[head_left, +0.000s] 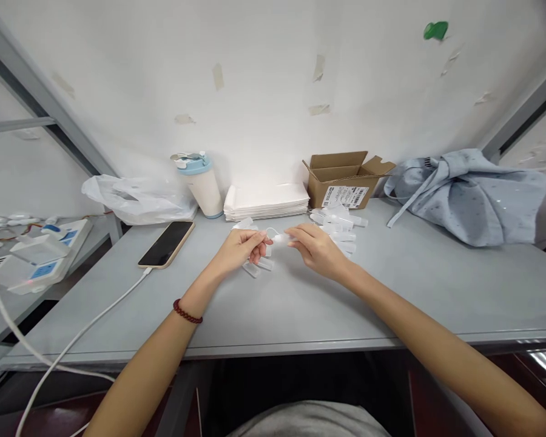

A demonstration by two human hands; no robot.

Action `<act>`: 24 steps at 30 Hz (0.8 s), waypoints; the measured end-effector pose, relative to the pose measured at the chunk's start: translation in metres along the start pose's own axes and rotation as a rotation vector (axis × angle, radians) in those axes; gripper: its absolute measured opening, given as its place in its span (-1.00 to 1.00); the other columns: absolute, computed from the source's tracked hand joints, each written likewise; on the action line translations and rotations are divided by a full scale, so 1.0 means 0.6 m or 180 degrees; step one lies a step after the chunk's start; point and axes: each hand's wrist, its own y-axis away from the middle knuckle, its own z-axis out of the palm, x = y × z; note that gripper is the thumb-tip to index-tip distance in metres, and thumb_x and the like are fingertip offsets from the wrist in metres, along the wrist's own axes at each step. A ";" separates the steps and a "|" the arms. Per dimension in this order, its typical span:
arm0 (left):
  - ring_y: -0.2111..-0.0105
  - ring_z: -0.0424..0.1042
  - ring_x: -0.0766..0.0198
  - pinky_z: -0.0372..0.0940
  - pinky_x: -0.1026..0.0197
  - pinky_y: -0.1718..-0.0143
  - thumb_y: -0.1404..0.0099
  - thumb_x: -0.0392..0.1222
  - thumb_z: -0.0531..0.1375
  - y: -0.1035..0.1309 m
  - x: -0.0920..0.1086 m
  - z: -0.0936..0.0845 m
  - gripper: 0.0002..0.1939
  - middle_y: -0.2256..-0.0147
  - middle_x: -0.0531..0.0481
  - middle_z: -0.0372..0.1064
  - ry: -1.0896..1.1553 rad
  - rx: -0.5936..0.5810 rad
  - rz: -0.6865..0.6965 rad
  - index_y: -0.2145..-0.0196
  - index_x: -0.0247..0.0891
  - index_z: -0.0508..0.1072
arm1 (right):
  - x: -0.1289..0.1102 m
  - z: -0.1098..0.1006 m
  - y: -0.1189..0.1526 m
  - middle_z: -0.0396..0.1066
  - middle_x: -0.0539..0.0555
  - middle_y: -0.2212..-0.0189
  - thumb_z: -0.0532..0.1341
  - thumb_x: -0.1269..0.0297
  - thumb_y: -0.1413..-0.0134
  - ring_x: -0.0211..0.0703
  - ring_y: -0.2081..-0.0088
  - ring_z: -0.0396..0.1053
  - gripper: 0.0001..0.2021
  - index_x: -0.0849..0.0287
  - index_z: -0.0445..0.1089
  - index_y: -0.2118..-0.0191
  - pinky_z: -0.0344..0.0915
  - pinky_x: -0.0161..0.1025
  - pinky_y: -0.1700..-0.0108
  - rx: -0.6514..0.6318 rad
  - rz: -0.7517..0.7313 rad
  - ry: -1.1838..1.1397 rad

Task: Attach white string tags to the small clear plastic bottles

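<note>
Tube (279, 238) between your hands, long axis roughly nine-to-three. Your right hand (316, 250) sits at its three o'clock end, fingertips closed round it; your left hand (241, 247) at nine, thumb and fingers pinched on the opposite end. Neither hand is nearer. Loose tubes (251, 269) lie toward seven o'clock.

An indoor workstation, whether home or workshop unclear: a grey table (459, 285) against a tape-marked white wall (264, 133), with a cabled smartphone (167, 244), lidded tumbler (204, 189) and cardboard box (341, 182).
</note>
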 end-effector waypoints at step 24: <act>0.67 0.22 0.45 0.13 0.34 0.62 -0.23 0.09 0.11 -0.005 -0.004 0.016 -0.58 0.58 0.03 0.32 0.0295 0.0221 0.0022 0.48 -0.36 0.47 | 0.001 -0.004 -0.002 0.39 0.13 0.38 0.03 0.37 -0.25 -0.14 0.38 0.31 -0.83 0.18 0.31 0.12 0.26 -0.21 0.33 0.0002 0.0371 -0.0488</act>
